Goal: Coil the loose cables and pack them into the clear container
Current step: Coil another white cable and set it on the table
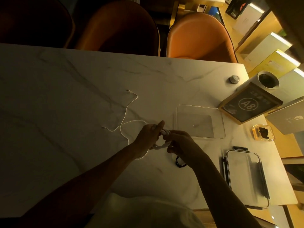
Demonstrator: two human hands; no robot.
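White cable (126, 112) lies partly loose on the marble table (65, 96), w/ two plug ends spread out to the left. Both hands meet over the table's middle. Left hand (148, 135) is curled around a few coiled loops of that cable (160, 146), thumb sticking up. Right hand (181, 143) pinches the same coil at the top. Clear container (199, 122) sits open just to the right of the hands, nothing in it. Its lid (246, 176) lies nearer the person, on the right. Small black cable (180, 163) peeks out under the right wrist.
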